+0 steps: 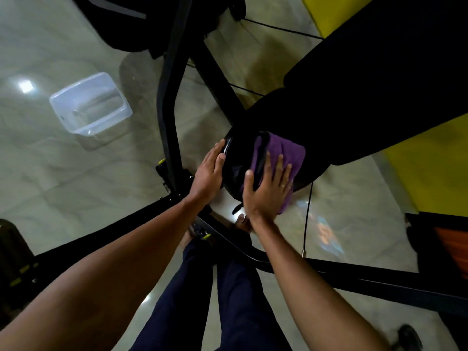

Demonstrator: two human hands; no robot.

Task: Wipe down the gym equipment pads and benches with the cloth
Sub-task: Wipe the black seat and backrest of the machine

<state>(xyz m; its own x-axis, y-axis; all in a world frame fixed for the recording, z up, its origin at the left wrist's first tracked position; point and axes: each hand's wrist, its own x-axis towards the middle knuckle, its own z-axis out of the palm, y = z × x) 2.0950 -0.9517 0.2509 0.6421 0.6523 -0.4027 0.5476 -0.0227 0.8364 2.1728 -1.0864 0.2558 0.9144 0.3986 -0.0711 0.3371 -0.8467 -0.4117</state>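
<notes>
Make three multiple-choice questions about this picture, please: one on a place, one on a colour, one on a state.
1. Where is the clear plastic tub?
A. on the pale tiled floor
B. on a shelf
C. held in the air

2. What colour is the folded cloth?
A. yellow
B. purple
C. white

3. What does the right hand do?
A. hangs idle
B. presses the cloth onto the black padded seat, fingers spread
C. makes a fist in the air

Answers:
1 A: the tub stands on the floor, left of the black metal frame.
2 B: the cloth shows purple against the dark seat.
3 B: the fingers lie straight over the cloth.
</notes>
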